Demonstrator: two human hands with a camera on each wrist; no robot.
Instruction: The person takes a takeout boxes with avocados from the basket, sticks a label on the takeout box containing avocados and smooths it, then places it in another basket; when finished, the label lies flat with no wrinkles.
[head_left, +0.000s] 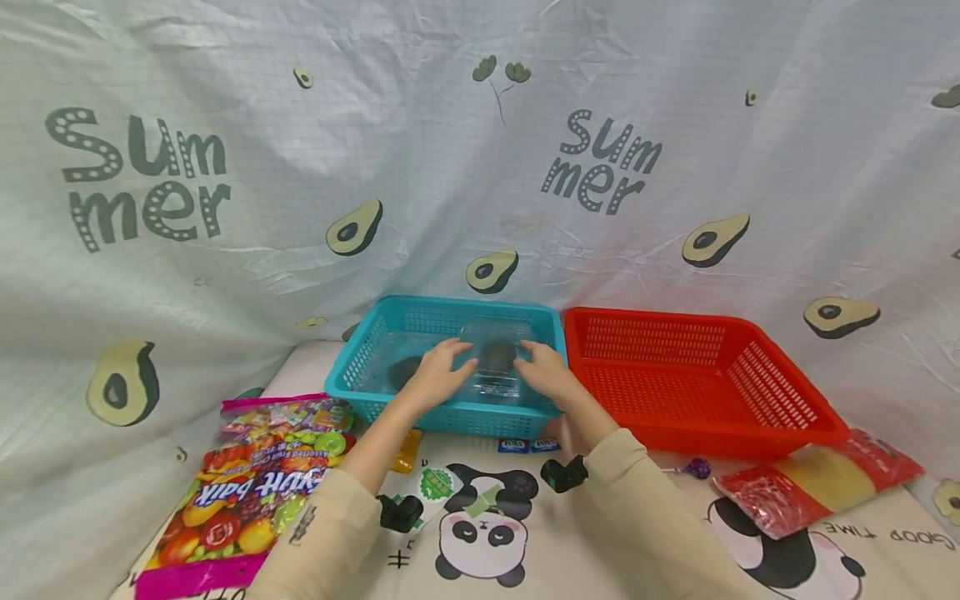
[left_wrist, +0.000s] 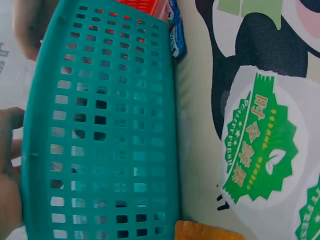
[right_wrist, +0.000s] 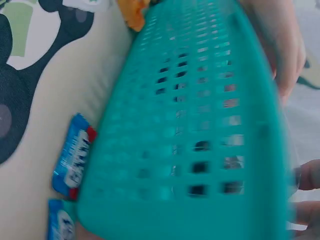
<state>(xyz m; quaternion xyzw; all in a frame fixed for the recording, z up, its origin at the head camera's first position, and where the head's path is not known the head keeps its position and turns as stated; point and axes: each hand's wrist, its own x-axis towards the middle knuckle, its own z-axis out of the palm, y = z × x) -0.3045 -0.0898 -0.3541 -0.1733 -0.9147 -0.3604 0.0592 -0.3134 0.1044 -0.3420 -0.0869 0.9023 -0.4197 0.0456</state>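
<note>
Both hands are over a teal basket (head_left: 450,417) with lattice sides. Between them is a clear plastic box (head_left: 497,332) with a dark round thing (head_left: 497,357) inside, its kind unclear. My left hand (head_left: 435,379) is at the box's left side, fingers spread. The right hand (head_left: 549,372) is at its right side, fingers apart. Whether the fingertips touch the plastic is hard to tell. Another clear box (head_left: 371,367) with a dark thing (head_left: 403,372) lies in the basket's left part. In the wrist views, the basket wall (left_wrist: 112,125) hides much of the contents.
A red basket (head_left: 652,387) stands at the right. A fruit candy bag (head_left: 247,492) lies at left, a red-and-yellow packet (head_left: 825,479) at far right. Small blue packets (right_wrist: 74,157), an orange packet (head_left: 407,452) and a purple lollipop (head_left: 699,468) lie in front of the baskets.
</note>
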